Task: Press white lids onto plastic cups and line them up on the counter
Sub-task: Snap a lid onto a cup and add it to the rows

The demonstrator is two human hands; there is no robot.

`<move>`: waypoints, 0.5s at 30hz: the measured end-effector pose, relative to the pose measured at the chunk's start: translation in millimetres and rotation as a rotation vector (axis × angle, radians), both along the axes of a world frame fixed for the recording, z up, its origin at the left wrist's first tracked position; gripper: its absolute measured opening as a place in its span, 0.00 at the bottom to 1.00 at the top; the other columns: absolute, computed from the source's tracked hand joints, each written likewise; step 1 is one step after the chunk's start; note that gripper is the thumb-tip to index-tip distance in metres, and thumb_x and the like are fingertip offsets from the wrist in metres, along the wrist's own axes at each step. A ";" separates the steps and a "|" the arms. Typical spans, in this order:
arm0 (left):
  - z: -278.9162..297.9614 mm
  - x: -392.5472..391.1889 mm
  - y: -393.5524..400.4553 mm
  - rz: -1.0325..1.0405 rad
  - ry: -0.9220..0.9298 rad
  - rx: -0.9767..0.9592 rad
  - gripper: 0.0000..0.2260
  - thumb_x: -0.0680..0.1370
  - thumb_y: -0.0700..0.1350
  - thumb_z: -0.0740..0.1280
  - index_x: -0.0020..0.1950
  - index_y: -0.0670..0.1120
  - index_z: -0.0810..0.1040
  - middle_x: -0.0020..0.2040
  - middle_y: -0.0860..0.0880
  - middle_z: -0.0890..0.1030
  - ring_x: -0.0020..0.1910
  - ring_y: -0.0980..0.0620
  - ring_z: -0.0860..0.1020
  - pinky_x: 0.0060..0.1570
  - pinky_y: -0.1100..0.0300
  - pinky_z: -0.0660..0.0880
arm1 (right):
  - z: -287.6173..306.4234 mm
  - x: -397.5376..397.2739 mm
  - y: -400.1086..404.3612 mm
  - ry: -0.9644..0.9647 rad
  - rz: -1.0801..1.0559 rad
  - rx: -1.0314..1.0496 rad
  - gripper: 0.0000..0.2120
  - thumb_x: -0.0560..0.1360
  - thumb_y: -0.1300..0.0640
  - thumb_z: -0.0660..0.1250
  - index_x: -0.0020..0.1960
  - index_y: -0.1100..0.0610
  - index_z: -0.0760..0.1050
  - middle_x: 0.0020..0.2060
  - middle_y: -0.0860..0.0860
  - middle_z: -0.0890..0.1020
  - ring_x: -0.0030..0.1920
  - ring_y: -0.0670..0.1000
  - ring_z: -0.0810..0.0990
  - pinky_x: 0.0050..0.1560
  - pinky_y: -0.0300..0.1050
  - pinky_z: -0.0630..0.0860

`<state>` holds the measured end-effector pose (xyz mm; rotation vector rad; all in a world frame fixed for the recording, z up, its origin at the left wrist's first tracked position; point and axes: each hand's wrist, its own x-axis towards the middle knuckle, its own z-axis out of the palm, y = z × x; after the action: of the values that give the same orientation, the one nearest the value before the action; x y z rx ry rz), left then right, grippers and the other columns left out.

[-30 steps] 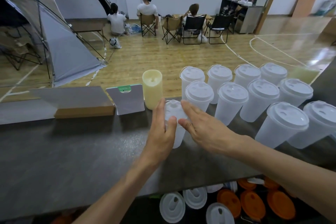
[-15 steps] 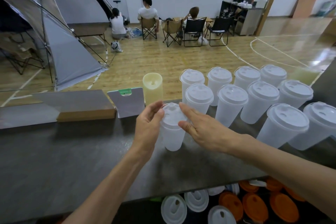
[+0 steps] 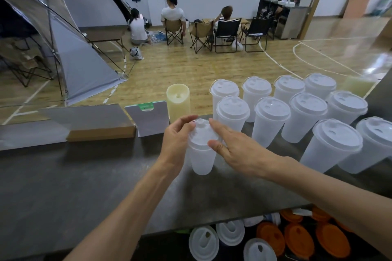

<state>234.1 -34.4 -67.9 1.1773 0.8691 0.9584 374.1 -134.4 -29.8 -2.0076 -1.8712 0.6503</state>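
A frosted plastic cup [image 3: 201, 160] stands on the dark counter [image 3: 84, 176] with a white lid [image 3: 201, 133] on its rim. My left hand [image 3: 177, 141] curls around the lid's left edge, fingertips on the rim. My right hand [image 3: 235, 148] lies flat over the lid's right side, thumb against the rim. To the right, several lidded cups [image 3: 270, 121] stand in two slanted rows reaching the right edge.
A cream candle-like cylinder [image 3: 178, 100], a small grey card stand [image 3: 150, 119] and a flat cardboard box [image 3: 99, 125] sit along the counter's far edge. Loose white lids [image 3: 203, 242] and orange lids [image 3: 297, 239] lie on a shelf below the near edge. People sit on chairs beyond.
My left hand has risen from the cup's side to the lid's rim. The right hand stays over the lid, now with its thumb on the edge. The cup has hardly moved.
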 end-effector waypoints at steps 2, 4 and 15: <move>1.9 -2.7 1.0 -0.015 0.024 -0.014 0.08 0.79 0.39 0.65 0.55 0.44 0.83 0.53 0.42 0.83 0.50 0.47 0.81 0.55 0.51 0.78 | -0.7 -0.8 -1.2 0.008 -0.002 0.001 0.31 0.82 0.39 0.51 0.81 0.46 0.45 0.80 0.43 0.53 0.78 0.50 0.57 0.75 0.49 0.56; 9.0 -3.5 6.5 -0.051 0.059 -0.034 0.09 0.79 0.39 0.65 0.54 0.43 0.83 0.52 0.41 0.84 0.51 0.46 0.81 0.55 0.50 0.77 | 0.4 -0.7 -1.4 0.012 0.002 0.002 0.31 0.82 0.39 0.52 0.81 0.45 0.45 0.80 0.43 0.53 0.78 0.50 0.57 0.75 0.50 0.57; 19.4 12.0 12.8 -0.114 0.075 -0.169 0.04 0.75 0.39 0.71 0.48 0.43 0.83 0.42 0.45 0.83 0.46 0.44 0.81 0.48 0.51 0.78 | 1.9 1.3 -0.9 -0.012 0.010 0.011 0.31 0.83 0.41 0.52 0.81 0.48 0.46 0.80 0.44 0.55 0.78 0.49 0.57 0.75 0.49 0.56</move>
<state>246.1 -21.6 -48.5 1.1103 0.9147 0.7379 375.4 -135.4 -27.9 -2.0004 -1.8890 0.6312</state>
